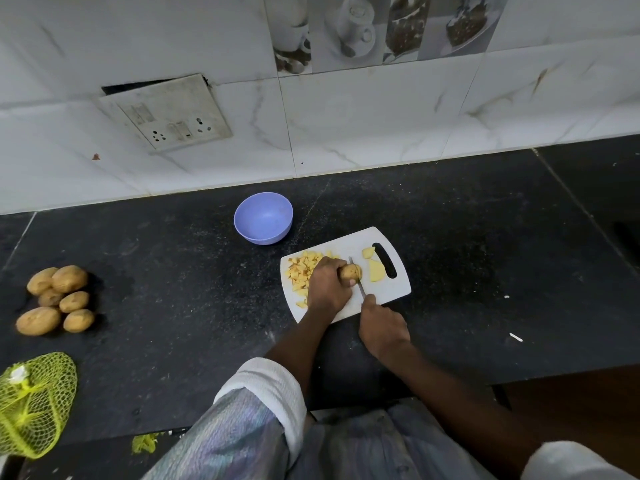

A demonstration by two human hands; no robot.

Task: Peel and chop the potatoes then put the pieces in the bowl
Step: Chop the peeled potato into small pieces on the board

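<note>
Desk (450, 237): dark speckled stone, matte, pale seams running across; lying along a wall of white marbled tiles (346, 126). Switch/socket plate (166, 112) hanging loose and tilted on the wall, grimy. Printed tile strip w/ cups and desserts (381, 26) sitting at top.

Bowl (263, 218): lavender plastic, round, smooth, standing near the wall, just beyond the board's far-left corner, apart from it.

Cutting board (391, 289): white plastic, rounded corners, slot handle at right end, lying at an angle on the desk.

Chopped pieces (304, 271): pale yellow, small angular cubes, piling on board's left part. Two larger peeled chunks (375, 270) lying by the handle slot.

Left hand (325, 289): fingers curling over and gripping a brown-skinned potato (350, 271) mid-board.

Right hand (382, 329): fingers wrapping round the knife (360, 287) handle; thin blade meeting the potato's right side.

Whole potatoes (57, 299): six, tan, dusty skins, oval, clustering at desk's left, well apart from board.

Net bag (34, 403): yellow-green mesh, slumping at near-left edge. Green-yellow scrap (143, 443) lying beside it; can't tell what it is.

Sleeve (263, 393): white ribbed cuff, rolled up.
</note>
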